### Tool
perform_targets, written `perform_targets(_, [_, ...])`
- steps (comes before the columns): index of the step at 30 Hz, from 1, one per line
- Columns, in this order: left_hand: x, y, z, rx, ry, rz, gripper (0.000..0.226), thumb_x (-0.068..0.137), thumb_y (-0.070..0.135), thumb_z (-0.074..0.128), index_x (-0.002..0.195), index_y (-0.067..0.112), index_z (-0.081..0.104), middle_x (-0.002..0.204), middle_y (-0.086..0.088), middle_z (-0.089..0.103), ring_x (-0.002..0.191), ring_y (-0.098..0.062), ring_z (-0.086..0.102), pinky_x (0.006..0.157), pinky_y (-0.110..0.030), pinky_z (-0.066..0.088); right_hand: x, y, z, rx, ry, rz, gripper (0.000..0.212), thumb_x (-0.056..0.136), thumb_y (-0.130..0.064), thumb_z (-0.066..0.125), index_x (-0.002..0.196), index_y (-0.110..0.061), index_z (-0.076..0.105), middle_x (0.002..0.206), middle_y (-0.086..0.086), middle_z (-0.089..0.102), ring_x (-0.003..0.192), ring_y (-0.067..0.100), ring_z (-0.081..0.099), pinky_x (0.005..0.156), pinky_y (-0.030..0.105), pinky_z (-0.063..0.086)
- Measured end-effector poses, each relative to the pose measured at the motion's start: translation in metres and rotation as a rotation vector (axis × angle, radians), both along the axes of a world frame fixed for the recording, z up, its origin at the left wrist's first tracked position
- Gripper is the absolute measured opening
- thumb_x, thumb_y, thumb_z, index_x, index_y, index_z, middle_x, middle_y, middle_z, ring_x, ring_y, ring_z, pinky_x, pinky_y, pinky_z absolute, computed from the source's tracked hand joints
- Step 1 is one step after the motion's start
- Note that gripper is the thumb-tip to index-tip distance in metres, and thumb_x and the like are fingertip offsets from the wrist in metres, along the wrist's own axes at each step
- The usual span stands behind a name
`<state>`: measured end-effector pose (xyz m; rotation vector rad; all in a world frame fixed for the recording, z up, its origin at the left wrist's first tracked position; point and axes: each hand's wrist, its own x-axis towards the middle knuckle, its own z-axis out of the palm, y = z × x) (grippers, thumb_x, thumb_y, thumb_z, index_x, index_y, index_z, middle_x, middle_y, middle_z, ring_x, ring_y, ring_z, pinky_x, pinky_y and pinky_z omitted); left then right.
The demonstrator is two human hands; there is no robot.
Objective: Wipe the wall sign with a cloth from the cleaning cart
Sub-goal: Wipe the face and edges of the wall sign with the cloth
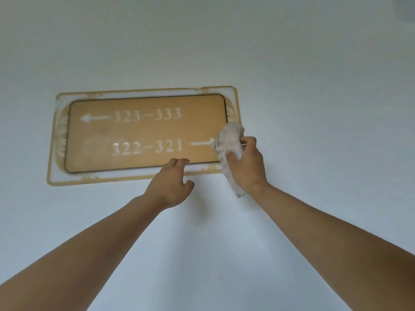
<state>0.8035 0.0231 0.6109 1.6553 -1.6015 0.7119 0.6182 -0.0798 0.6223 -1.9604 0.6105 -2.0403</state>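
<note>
The right hand (246, 167) is shown closed around a bunched white cloth (229, 142), gripped between thumb and fingers. The upper wad of the cloth is pressed against the right end of the wall sign (143, 133), over the head of the lower arrow, and a loose tail is seen hanging below the wrist, past the sign's bottom edge. The left hand (171, 186) is held open and empty, fingers loosely curled, with the fingertips (177, 162) at the sign's bottom edge near its middle; whether they actually touch the surface cannot be told for certain. The sign is mounted flat on a pale wall (314, 86), its long axis horizontal and slightly tilted in this view, the right end higher. A tan panel is enclosed by a white border with gold ornament. Two rows are carried: "323–333" with an arrow pointing left, and "322–321" with an arrow pointing right. Both forearms are raised toward the sign from below.
</note>
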Motion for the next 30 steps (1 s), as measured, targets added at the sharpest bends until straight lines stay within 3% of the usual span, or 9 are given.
perform_targets(5, [-0.021, -0.038, 0.065, -0.046, -0.195, 0.144, 0.067, 0.088, 0.031, 0.055, 0.15, 0.021, 0.03, 0.155, -0.003, 0.032, 0.14, -0.026, 0.032, 0.109, -0.044, 0.037, -0.018, -0.035, 0.071, -0.133, -0.006, -0.148, 0.031, 0.091, -0.028, 0.059, 0.116, -0.017, 0.045, 0.11, 0.001, 0.059, 0.091, 0.022, 0.06, 0.075, 0.036, 0.051])
perform_targets(13, [-0.034, -0.097, 0.127, -0.158, -0.264, 0.25, 0.07, 0.086, 0.039, 0.053, 0.149, 0.024, 0.026, 0.157, -0.011, 0.027, 0.145, -0.031, 0.023, 0.114, -0.05, 0.031, -0.027, -0.078, 0.142, -0.357, -0.109, -0.466, 0.028, 0.093, -0.019, 0.055, 0.117, -0.008, 0.046, 0.116, 0.01, 0.05, 0.08, 0.028, 0.056, 0.056, 0.035, 0.038])
perform_targets(19, [-0.02, -0.131, 0.139, -0.348, -0.392, 0.352, 0.064, 0.088, 0.052, 0.029, 0.143, 0.02, 0.029, 0.156, -0.019, 0.024, 0.148, -0.036, 0.015, 0.117, -0.06, 0.019, -0.023, -0.105, 0.168, -0.379, -0.083, -0.618, 0.033, 0.092, -0.009, 0.053, 0.124, -0.007, 0.045, 0.122, 0.012, 0.047, 0.092, 0.028, 0.056, 0.06, 0.036, 0.045])
perform_targets(24, [0.005, -0.156, 0.127, -0.521, -0.399, 0.283, 0.065, 0.094, 0.057, 0.019, 0.154, 0.03, 0.021, 0.165, -0.009, 0.016, 0.153, -0.025, 0.006, 0.123, -0.05, 0.003, -0.019, -0.121, 0.203, -0.334, -0.124, -0.658, 0.042, 0.09, -0.003, 0.055, 0.13, -0.005, 0.042, 0.126, 0.015, 0.044, 0.093, 0.029, 0.058, 0.062, 0.036, 0.046])
perform_targets(30, [0.013, -0.163, 0.13, -0.606, -0.392, 0.233, 0.06, 0.093, 0.053, 0.021, 0.15, 0.035, 0.026, 0.164, -0.004, 0.022, 0.153, -0.02, 0.009, 0.124, -0.047, 0.004, 0.0, -0.141, 0.229, -0.335, -0.058, -0.687, 0.037, 0.095, -0.011, 0.048, 0.132, -0.006, 0.046, 0.127, 0.016, 0.046, 0.108, 0.032, 0.052, 0.075, 0.037, 0.042])
